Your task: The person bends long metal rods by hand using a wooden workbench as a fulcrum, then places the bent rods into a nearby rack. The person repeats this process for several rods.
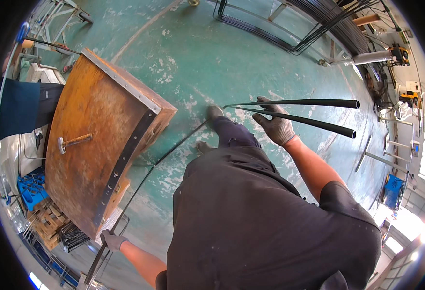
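Note:
Long thin black metal tubing runs from the lower left past my shoe to a bend near the floor's middle. My left hand [112,239], in a grey work glove, is closed around the black tubing [154,166] beside the near corner of a rusty-topped workbench [84,116]. From the bend, two tube lengths spread toward the right, their hollow round ends raised. My right hand [276,126], also gloved, has its thumb and fingers apart. The upper tube [319,102] and lower tube [319,123] cross in front of it; firm contact does not show.
A hammer [74,141] lies on the workbench. Behind the bench stands another person, partly seen by dark clothing [19,106]. A rack of bent black tubes [256,34] occupies the far right. Blue crates [31,188] and wooden pallets [48,222] are at the left.

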The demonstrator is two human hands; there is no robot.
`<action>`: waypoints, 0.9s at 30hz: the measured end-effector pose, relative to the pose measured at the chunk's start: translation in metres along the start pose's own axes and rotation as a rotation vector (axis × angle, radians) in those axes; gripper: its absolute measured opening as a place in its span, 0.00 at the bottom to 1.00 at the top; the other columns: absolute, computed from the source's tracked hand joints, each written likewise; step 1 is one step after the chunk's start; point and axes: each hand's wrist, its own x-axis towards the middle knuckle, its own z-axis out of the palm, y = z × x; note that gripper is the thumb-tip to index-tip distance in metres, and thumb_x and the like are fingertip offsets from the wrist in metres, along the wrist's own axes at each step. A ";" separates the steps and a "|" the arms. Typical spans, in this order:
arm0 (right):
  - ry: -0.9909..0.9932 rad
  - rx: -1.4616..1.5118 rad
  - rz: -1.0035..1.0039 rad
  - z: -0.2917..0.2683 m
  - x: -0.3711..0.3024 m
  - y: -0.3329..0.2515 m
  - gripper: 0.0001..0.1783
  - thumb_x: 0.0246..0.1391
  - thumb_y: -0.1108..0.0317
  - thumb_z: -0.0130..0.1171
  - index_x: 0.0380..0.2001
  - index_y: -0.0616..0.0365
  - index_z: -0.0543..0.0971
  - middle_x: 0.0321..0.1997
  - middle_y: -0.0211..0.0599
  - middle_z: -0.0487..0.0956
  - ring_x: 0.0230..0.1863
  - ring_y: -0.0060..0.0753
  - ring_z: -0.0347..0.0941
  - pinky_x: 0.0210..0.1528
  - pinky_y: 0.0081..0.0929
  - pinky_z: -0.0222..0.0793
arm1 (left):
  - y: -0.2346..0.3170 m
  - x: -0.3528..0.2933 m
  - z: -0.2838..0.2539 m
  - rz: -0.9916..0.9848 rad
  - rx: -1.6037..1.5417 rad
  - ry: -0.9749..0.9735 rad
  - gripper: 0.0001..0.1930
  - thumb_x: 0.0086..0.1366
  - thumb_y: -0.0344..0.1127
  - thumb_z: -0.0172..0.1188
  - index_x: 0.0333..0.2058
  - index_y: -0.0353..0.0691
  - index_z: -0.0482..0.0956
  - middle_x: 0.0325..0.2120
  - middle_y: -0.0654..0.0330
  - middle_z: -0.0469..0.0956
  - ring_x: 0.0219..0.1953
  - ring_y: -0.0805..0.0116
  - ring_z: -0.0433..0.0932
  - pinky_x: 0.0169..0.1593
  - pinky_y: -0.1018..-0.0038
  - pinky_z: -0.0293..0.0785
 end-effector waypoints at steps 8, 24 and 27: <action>0.091 -0.011 -0.094 0.004 0.002 0.001 0.25 0.61 0.62 0.72 0.58 0.60 0.82 0.54 0.50 0.86 0.55 0.47 0.85 0.56 0.38 0.80 | -0.006 0.009 -0.001 -0.011 0.063 -0.003 0.09 0.64 0.30 0.71 0.42 0.35 0.86 0.41 0.51 0.86 0.43 0.58 0.87 0.49 0.67 0.87; 0.233 -0.050 0.037 0.033 0.007 -0.026 0.16 0.64 0.63 0.70 0.50 0.59 0.85 0.42 0.48 0.89 0.44 0.36 0.87 0.50 0.31 0.80 | -0.030 0.045 0.006 0.065 0.015 -0.073 0.10 0.62 0.29 0.69 0.42 0.34 0.84 0.40 0.54 0.85 0.43 0.60 0.85 0.48 0.67 0.84; 0.256 -0.103 -0.032 0.038 0.008 -0.018 0.12 0.68 0.61 0.64 0.47 0.56 0.85 0.38 0.47 0.88 0.40 0.41 0.88 0.45 0.33 0.80 | -0.014 0.020 0.009 0.024 -0.023 -0.024 0.11 0.64 0.28 0.70 0.44 0.32 0.84 0.40 0.52 0.86 0.42 0.59 0.86 0.49 0.66 0.85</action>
